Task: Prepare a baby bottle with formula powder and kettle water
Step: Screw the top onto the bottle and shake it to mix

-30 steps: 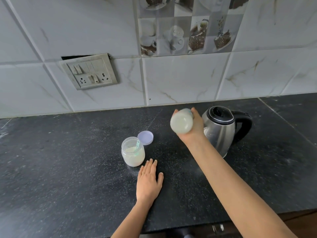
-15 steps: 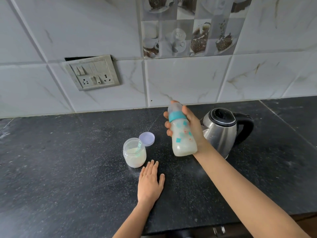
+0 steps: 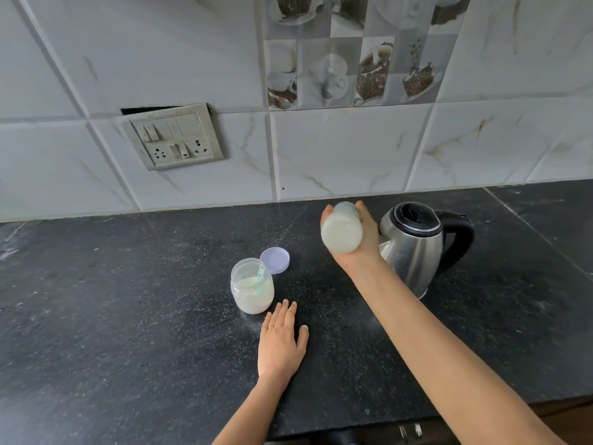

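Observation:
My right hand (image 3: 359, 244) grips a baby bottle (image 3: 342, 231) filled with milky white liquid, held above the counter and tipped so its round base faces the camera. Its teat end points away toward the wall and is mostly hidden. A steel kettle (image 3: 414, 252) with a black lid and handle stands just right of that hand. An open clear jar (image 3: 252, 285) of white formula powder with a teal scoop inside stands left of the bottle, its lilac lid (image 3: 275, 260) lying behind it. My left hand (image 3: 281, 340) rests flat on the counter, fingers straight, just in front of the jar.
The black speckled counter (image 3: 128, 316) runs to a tiled wall with a switch and socket plate (image 3: 173, 139) at the back left. A seam in the stone runs along the right (image 3: 539, 236). The counter's front edge lies near the bottom right.
The bottle swung from base-toward-camera to nearly upright half a second ago, and is now tipped with its base toward the camera again. The left hand stayed flat on the counter.

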